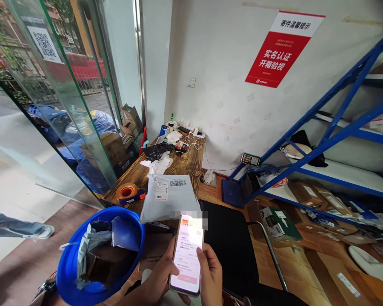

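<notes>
A smartphone sits low in the middle of the view, upright and tilted back, held in front of the near end of a wooden table. The left hand wraps its fingers around the phone's left edge and back; its wrist is cut off by the bottom of the frame. The right hand grasps the right edge, the thumb lying on the lit screen. The screen shows pink and white panels with lines of text too small to read, and a blurred patch covers its top edge.

Just beyond the phone a grey poly mailer lies on the table, overhanging the near edge. It carries a white shipping label and a barcode; the print cannot be read. To its left lies a roll of orange tape in a dispenser. The far end of the table holds small clutter, hard to make out.

At lower left a blue bin holds crumpled packaging; its lower rim is cut off. A black chair stands right of the phone. On the wall a red and white poster reads 寄件温馨提示, 实名认证, 开箱验视. A QR code sticker is on the glass door. Blue shelving and cardboard boxes fill the right.
</notes>
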Motion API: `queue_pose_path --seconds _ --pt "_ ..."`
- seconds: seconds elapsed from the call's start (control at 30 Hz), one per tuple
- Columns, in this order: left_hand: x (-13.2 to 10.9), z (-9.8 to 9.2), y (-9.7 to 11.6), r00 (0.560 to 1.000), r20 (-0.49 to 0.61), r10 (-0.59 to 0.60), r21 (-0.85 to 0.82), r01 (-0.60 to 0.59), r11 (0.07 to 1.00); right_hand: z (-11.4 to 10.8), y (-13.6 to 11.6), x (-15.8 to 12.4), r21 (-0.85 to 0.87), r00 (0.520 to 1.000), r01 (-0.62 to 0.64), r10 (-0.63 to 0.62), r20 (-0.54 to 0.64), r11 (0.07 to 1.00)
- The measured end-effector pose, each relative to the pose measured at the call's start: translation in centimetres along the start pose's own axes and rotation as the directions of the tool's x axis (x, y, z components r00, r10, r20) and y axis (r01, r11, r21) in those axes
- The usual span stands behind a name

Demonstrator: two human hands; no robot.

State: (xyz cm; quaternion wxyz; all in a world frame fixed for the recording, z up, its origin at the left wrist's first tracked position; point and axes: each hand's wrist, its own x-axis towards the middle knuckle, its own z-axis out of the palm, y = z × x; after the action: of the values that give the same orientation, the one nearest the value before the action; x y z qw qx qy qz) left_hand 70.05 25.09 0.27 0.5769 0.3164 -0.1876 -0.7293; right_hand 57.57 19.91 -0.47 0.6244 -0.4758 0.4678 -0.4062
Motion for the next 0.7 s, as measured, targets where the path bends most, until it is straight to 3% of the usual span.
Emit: queue_pose_path --seconds 0.27,0.7 --pt "-0.4 0.4 0.2 0.998 0.047 0.034 0.004 -0.034 0.999 0.9 -1.7 -0.3 -0.025 0.998 -0.012 0.011 -0.065 1.0" --pt "-0.1 -0.1 -0.5 0.999 0.049 0.009 -0.036 -0.008 0.999 0.8 -1.0 -0.4 0.033 0.997 0.02 -0.017 -0.081 0.999"
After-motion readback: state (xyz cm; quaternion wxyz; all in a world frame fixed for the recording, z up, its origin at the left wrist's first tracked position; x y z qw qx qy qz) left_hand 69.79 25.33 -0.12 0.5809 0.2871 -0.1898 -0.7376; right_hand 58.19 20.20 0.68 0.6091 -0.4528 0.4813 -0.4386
